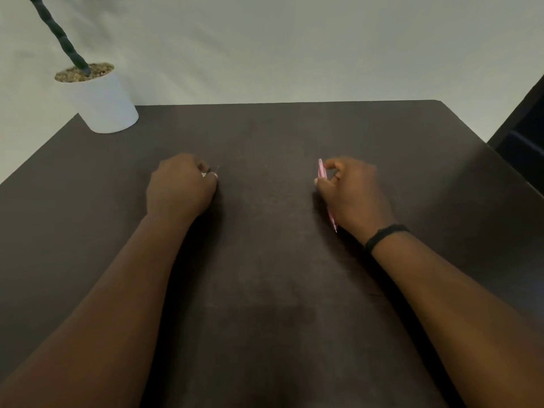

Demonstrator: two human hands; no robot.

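My right hand (354, 191) rests on the dark brown table (265, 260) and holds a thin pink pen (321, 172), whose upper end sticks up past my thumb and whose tip pokes out under my palm near the wrist. My left hand (179, 187) lies curled on the table to the left and pinches a small thin object (212, 171) with a silvery part and a fine point; most of it is hidden in my fingers. A black band (385, 235) circles my right wrist.
A white pot (101, 104) with gravel and a dark twisted stem (56, 30) stands at the table's far left corner. A pale wall lies behind. A dark piece of furniture (524, 125) is at the right edge.
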